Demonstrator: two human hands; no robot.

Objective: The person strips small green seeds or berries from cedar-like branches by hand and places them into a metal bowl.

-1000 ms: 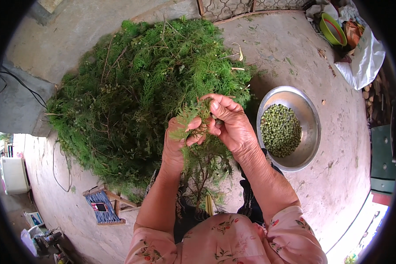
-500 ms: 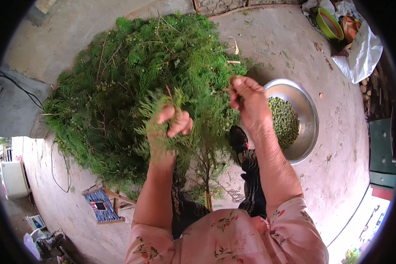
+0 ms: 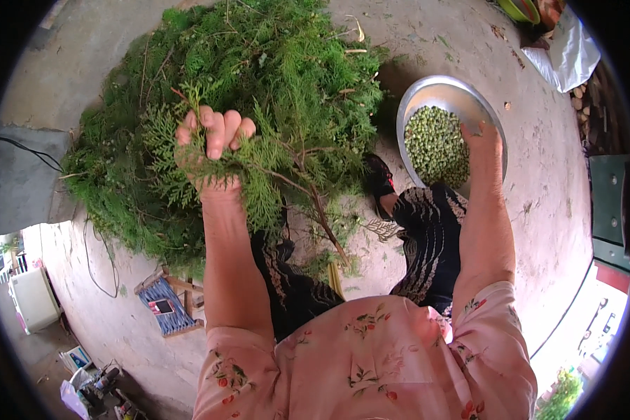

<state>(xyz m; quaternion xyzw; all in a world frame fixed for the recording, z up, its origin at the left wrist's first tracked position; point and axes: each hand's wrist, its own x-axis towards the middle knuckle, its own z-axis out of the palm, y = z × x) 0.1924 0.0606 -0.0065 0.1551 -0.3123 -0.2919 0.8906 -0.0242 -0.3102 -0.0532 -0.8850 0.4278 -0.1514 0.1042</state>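
Left hand (image 3: 213,150) fisted, raised — right hand (image 3: 481,140) stretched forward, fingers down.

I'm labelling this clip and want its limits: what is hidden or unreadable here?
- Head view: right hand fingertips, turned away over the metal bowl; any hold unclear.
- Left hand palm, buried in the green sprig.
- Floor under the branch pile.
- Green container, cut by the rim.

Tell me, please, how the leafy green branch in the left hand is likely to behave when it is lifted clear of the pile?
The branch probably droops: its feathery sprays already hang below the left hand. It looks light, since one hand holds it. Its twigs may snag on the green pile that it overlaps.
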